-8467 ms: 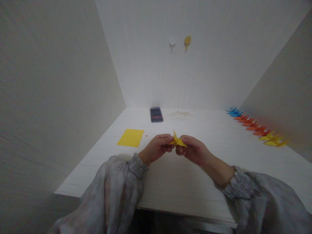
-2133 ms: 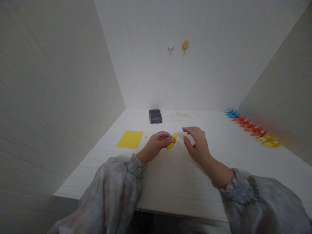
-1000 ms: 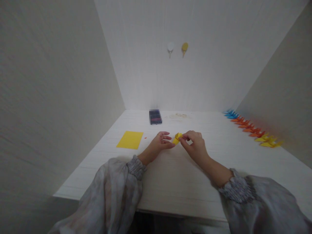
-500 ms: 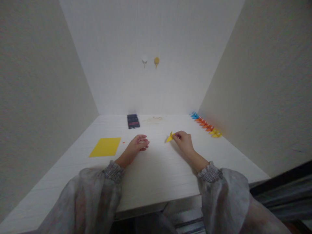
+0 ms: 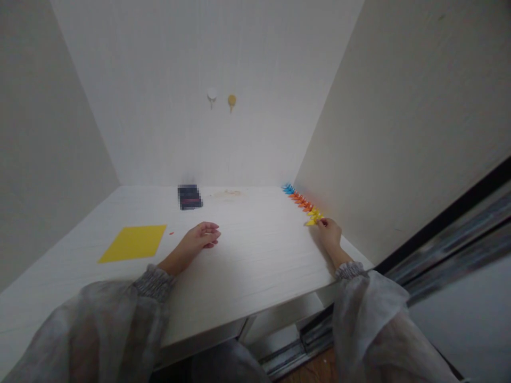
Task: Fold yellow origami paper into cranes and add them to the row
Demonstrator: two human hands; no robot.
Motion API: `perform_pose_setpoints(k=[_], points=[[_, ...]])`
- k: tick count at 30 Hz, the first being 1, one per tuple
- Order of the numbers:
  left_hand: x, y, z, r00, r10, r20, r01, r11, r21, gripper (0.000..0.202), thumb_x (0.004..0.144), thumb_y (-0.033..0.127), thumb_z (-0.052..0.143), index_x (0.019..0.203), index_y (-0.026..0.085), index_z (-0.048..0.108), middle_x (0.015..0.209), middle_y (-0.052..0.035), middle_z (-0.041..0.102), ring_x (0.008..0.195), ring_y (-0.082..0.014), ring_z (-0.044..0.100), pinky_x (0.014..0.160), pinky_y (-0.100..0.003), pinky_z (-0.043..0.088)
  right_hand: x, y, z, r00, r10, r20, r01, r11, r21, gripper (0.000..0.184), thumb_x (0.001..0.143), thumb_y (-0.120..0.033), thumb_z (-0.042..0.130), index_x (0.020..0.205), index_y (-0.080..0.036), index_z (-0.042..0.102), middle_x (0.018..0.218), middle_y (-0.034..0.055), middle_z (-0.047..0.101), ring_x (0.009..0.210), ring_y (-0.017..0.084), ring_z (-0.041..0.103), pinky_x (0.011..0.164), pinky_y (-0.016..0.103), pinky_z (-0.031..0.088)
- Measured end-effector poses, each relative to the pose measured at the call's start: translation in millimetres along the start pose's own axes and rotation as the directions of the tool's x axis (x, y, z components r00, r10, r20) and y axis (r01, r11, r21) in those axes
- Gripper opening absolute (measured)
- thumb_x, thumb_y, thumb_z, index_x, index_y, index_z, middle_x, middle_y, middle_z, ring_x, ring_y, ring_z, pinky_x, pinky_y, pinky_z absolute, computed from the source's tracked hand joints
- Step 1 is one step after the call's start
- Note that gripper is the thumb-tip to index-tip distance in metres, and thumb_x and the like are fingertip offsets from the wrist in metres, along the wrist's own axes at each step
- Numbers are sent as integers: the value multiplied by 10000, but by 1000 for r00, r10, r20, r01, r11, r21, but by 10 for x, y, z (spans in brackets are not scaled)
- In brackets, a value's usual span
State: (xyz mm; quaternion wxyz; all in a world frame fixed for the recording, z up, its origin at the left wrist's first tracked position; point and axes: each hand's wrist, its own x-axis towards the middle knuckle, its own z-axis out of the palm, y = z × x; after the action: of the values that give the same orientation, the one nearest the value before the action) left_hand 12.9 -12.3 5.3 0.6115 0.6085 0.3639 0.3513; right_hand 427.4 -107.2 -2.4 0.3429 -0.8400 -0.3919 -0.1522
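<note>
My right hand point(image 5: 330, 234) pinches a yellow origami crane point(image 5: 312, 222) at the near end of a row of folded cranes along the right wall. In that row, blue cranes point(image 5: 288, 189) lie farthest back, orange cranes point(image 5: 301, 201) come after them, and yellow ones are nearest me. The held crane overlaps the yellow ones, so its edges are hard to separate. Over the middle of the table, my left hand point(image 5: 200, 238) rests with fingers loosely curved and apart, holding nothing. To its left lies a flat square of yellow paper point(image 5: 133, 243).
A dark, pixelated packet point(image 5: 189, 197) lies toward the back of the white table point(image 5: 239, 276). A tiny orange scrap point(image 5: 171, 233) sits beside the paper. Two hooks, one white point(image 5: 211, 96) and one gold point(image 5: 232, 101), are on the back wall. Walls close off both sides.
My right hand has carried the yellow crane rightward to the near end of the row. The view has turned right. My left hand keeps its place by the yellow paper.
</note>
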Motion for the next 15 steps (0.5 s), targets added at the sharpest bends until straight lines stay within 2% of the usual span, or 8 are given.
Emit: perform_pose_setpoints(k=[7,15], points=[[31,-32,-5,1000,1,4,-1,1000,18,389,642,366,636,940,151,507,805,-15,543,659,-109,548,612,-244,431,193,339,-10,994,111,-13,-112,993,-49,350,735,-295,439,861,-70,677,836,184,673,695,233,577,603,310,379],[30,-14,0,1000,-14,-8,14,999,45,386,652,363,628,949,151,505,812,-12,544,653,-104,548,619,-247,434,307,450,97,991,129,20,-127,989,-75,340,729,-285,465,873,-72,686,838,188,677,685,235,583,610,315,381]])
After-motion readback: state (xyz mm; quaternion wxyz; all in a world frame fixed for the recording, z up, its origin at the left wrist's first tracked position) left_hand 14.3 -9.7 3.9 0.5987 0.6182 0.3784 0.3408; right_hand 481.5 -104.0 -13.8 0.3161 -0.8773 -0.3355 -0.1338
